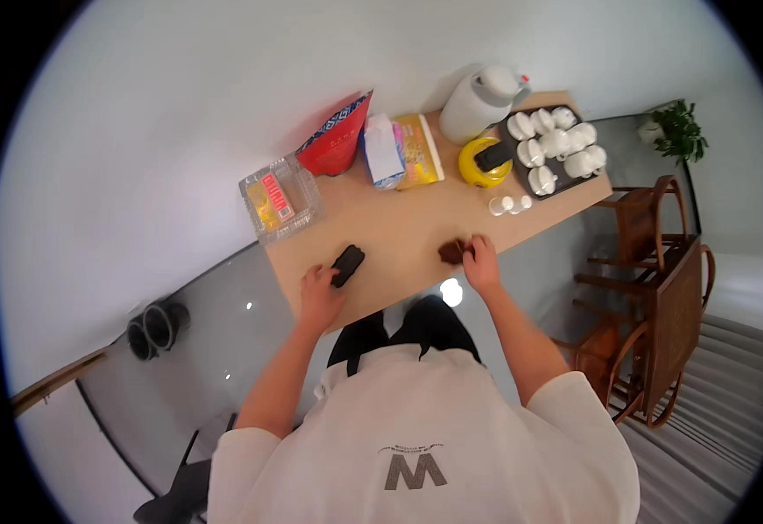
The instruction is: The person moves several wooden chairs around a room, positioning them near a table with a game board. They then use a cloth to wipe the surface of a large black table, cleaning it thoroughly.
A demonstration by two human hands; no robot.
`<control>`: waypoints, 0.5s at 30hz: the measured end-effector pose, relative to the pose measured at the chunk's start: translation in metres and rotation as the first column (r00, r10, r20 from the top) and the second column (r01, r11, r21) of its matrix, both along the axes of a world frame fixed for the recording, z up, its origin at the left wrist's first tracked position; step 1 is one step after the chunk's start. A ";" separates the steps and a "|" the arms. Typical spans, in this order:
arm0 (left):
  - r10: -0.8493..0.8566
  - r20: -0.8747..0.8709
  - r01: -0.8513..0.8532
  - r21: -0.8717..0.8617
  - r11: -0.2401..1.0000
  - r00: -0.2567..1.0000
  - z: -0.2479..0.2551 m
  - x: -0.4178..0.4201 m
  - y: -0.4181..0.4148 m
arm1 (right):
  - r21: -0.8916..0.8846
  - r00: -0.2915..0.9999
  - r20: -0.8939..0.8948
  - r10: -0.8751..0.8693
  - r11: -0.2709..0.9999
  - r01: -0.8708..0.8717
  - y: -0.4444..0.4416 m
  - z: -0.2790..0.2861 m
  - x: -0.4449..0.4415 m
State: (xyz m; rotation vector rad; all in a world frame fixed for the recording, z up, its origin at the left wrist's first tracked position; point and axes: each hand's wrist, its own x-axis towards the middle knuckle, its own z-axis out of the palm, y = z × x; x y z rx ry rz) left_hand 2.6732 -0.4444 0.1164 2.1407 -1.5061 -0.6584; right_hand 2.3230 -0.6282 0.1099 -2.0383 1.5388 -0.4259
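Observation:
On the light wood table (407, 226), my left hand (320, 298) is at the near left, its fingers on the lower end of a black oblong object (348, 264). What that object is cannot be made out. My right hand (483, 263) is near the front edge, with its fingertips closed on the right side of a small dark brown object (452, 251). This brown piece is blurred, and the fingers hide part of it. Bare table top lies between the two hands.
Behind my hands stand a clear plastic tray (309, 190) with packets, a red pouch (334, 147), a tissue pack (383, 154), a yellow bag (420, 150), a yellow jar (470, 167), a white thermos jug (476, 105), small white-capped bottles (500, 205) and a black tray (555, 191) of white cups (530, 152).

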 end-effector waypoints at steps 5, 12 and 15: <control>0.005 0.184 -0.053 0.254 0.966 0.983 0.002 -0.004 -0.027 | -0.156 0.976 -0.116 0.183 0.967 -0.199 -0.031 -0.030 0.104; 0.461 0.028 -0.461 0.134 0.877 0.887 0.003 -0.028 0.005 | -0.190 0.573 -0.055 0.818 0.555 -0.810 0.019 -0.058 0.187; 0.594 0.103 -0.598 0.260 0.758 0.798 0.022 -0.050 0.034 | -0.137 0.479 0.074 0.875 0.485 -0.864 0.030 -0.046 0.196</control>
